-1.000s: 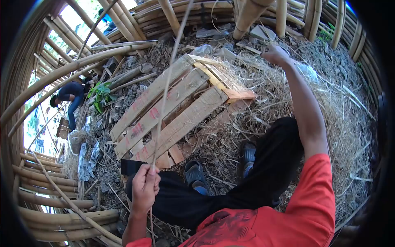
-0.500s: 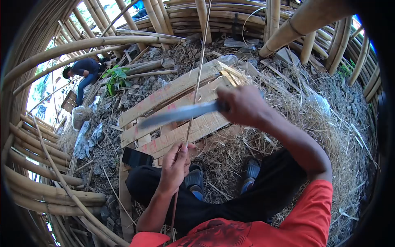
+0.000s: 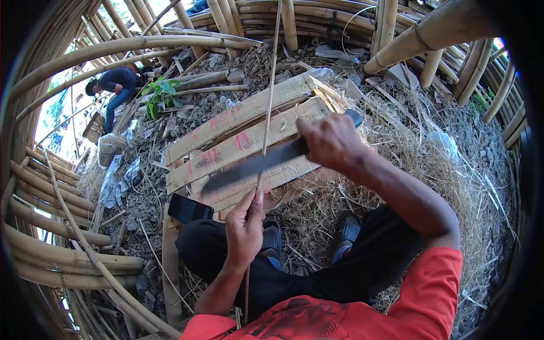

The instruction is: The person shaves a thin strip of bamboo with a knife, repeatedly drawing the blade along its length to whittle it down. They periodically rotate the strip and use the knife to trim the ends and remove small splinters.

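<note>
Left hand (image 3: 245,226) on my feed is just short of the crate's near edge, thumb and fingers pinched together on a strip (image 3: 271,85). That strip looks long, thin and slightly bowed, pale where it rises across the crate (image 3: 255,133), reddish brown below the fingers. At the crate's right end I see the right hand (image 3: 335,141) clamped round a knife (image 3: 249,168), its broad dark blade softened by blur. Blade and strip cross from my viewpoint; I can't tell whether they touch. A black phone (image 3: 190,209) shows at the crate's near left corner.
</note>
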The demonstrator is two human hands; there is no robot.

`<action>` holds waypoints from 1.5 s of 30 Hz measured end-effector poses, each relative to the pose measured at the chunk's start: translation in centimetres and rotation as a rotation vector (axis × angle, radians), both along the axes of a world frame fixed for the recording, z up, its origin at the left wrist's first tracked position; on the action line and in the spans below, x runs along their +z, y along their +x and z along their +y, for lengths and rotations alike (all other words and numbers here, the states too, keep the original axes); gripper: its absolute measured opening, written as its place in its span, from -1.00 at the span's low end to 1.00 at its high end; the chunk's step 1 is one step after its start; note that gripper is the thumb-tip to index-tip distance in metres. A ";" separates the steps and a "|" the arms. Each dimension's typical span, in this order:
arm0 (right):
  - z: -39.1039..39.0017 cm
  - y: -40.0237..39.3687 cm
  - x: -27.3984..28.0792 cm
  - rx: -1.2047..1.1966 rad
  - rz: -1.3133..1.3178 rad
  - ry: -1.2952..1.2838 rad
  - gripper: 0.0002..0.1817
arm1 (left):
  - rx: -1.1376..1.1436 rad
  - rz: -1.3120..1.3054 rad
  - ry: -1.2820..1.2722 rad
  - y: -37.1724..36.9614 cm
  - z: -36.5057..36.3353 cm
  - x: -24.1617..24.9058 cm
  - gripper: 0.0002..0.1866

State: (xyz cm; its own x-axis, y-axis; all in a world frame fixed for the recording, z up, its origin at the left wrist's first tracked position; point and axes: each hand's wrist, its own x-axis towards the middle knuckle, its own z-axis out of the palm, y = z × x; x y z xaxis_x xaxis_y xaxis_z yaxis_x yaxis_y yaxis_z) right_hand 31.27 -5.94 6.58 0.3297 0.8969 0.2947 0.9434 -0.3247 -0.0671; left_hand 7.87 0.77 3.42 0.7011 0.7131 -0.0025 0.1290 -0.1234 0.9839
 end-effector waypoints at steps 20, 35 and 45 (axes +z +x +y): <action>-0.9 -0.8 0.2 0.078 0.190 -0.279 -0.84 | -0.101 -0.036 -0.158 0.2 -1.9 -3.3 -0.70; -0.3 9.5 -2.9 -0.195 0.050 0.029 -0.87 | -0.133 0.003 -0.144 -0.6 -2.0 -2.9 -0.63; -2.1 15.4 -3.8 -0.399 0.053 0.111 -0.80 | -0.200 0.082 -0.165 -2.5 -2.6 -2.4 -0.65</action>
State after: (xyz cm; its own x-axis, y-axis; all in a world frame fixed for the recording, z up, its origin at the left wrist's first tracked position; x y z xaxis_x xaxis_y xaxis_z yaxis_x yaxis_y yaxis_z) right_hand 46.71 -8.01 2.78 0.6622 0.6595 0.3558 0.7395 -0.6519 -0.1679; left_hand 5.37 -1.85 1.05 0.8207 0.5455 -0.1698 0.1981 0.0070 0.9802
